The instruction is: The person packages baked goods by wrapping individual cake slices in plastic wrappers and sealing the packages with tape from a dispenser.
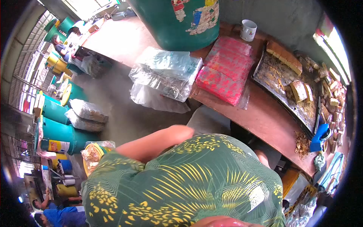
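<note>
My left arm (159, 142) comes out of the green and yellow patterned shirt (196, 174) and bends in front of my body. Its hand is hidden behind the shirt. On the right side of the shirt a small patch of skin (261, 157) shows; I cannot tell which part of me it is. No fingers can be made out. Beyond my body, a brown table (261, 125) bears red-patterned plastic bags (227, 70) and clear plastic bags (166, 75). A dark baking tray (280, 83) holds a sliced loaf (283, 57) and loose slices (298, 91).
A large green barrel (181, 22) and a white mug (248, 30) stand at the table's back. Bread pieces (332, 90) and a blue tape dispenser (320, 138) lie at right. Green drums (56, 134) line the left, where other people (62, 217) are.
</note>
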{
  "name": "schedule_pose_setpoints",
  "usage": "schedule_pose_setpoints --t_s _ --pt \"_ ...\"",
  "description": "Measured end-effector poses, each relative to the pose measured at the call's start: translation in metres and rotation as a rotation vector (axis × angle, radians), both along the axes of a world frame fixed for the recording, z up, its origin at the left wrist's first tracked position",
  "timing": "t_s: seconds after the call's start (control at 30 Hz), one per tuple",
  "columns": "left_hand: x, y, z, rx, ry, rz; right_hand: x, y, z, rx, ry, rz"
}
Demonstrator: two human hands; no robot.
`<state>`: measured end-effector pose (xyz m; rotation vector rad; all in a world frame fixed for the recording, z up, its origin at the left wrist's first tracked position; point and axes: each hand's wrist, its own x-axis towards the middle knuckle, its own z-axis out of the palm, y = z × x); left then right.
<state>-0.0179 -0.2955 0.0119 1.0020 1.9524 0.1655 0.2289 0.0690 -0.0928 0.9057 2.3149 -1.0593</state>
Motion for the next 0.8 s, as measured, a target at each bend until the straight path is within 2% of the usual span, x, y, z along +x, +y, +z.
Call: schedule_pose_setpoints --t_s 0.07,0.1,0.13,0.2,0.27,0.37,0.4,0.5,0.6,0.73,0.8 --pt "0.02 -0.06 0.013 0.126 -0.114 0.205 -0.002 0.003 -0.004 -0.009 0.006 -0.008" --pt "0.031 -0.067 0.047 0.088 -0.255 0.237 -0.003 0.005 -0.006 -0.015 0.008 -0.006" --pt "0.053 -0.089 0.026 0.076 -0.492 0.523 -0.004 0.006 -0.007 -0.018 0.01 -0.007" --pt "0.067 -0.102 0.027 0.085 -0.668 0.751 -0.005 0.008 -0.011 -0.026 0.014 -0.018" --pt "0.069 -0.08 0.08 0.133 -0.57 0.636 -0.004 0.013 -0.014 -0.036 0.012 -0.009" --pt "0.058 -0.102 0.021 0.055 -0.101 0.464 -0.004 0.015 -0.016 -0.046 0.019 -0.015" --pt "0.059 -0.086 0.027 0.092 0.052 0.456 -0.003 0.017 -0.017 -0.045 0.018 -0.019" --pt "0.039 -0.041 0.009 0.108 0.29 0.428 -0.002 0.018 -0.019 -0.047 0.015 -0.034" --pt "0.019 0.006 -0.019 0.235 0.238 0.325 -0.001 0.017 -0.018 -0.05 0.023 -0.052" --pt "0.011 0.074 -0.022 0.231 0.265 0.13 0.002 0.014 -0.014 -0.055 0.028 -0.072" --pt "0.006 0.097 -0.028 0.172 0.14 0.077 0.001 0.012 -0.008 -0.068 0.029 -0.079"
